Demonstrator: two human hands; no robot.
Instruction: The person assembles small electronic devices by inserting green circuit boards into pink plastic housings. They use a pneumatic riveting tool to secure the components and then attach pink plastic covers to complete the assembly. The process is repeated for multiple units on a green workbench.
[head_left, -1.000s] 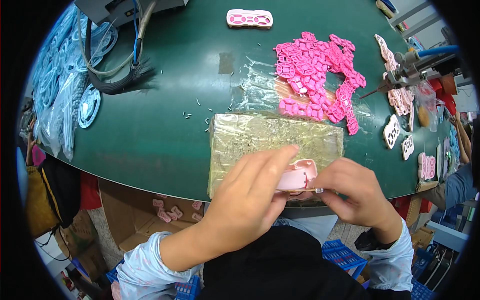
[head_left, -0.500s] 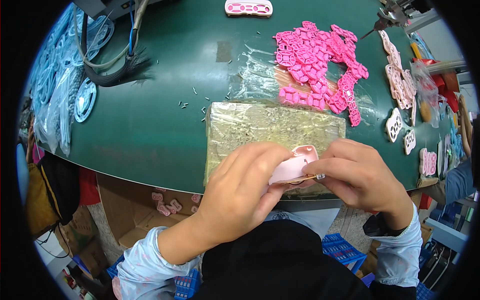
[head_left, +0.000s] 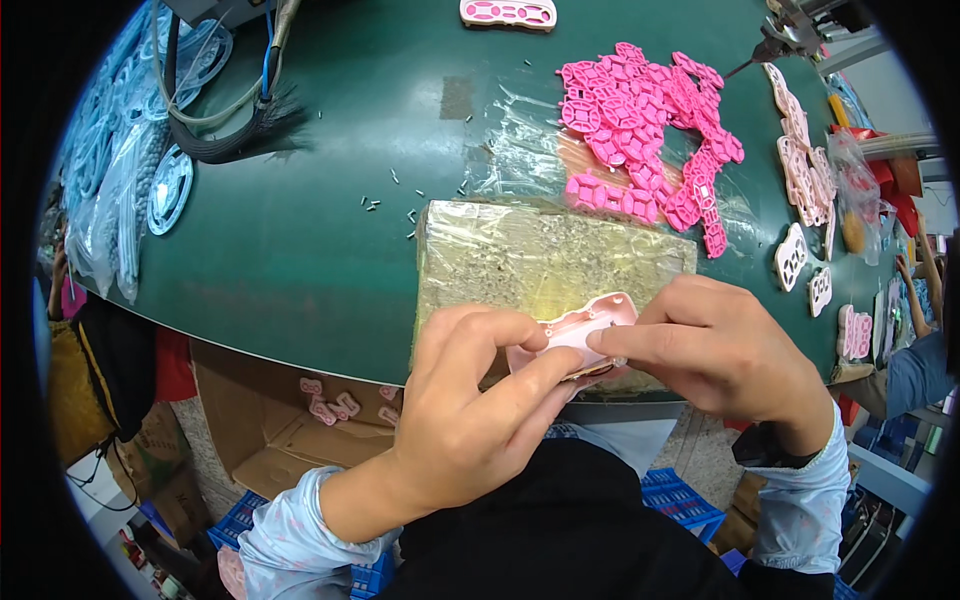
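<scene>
Close in front of me is a pale pink plastic housing, its hollow side with small posts facing up. A smooth paler pink piece lies inside it, and a dark wire shows along its near edge. My left hand grips the housing's left end, fingertips pressing on the inner piece. At the right end my right hand pinches the housing, with a fingertip on the inside. Partly hidden fingers cover much of the near side. Both hands are over the near edge of a tape-wrapped block.
Bright pink frames are heaped beyond the block. Small metal pins lie scattered left of them. Bagged light-blue parts fill the far left. A screwdriver-like tool hangs at upper right. Below the table edge, a cardboard box contains pink pieces.
The housing has tipped so more of its inside shows. My left fingers have shifted onto the inner piece, and my right fingertip has moved left into the housing.
</scene>
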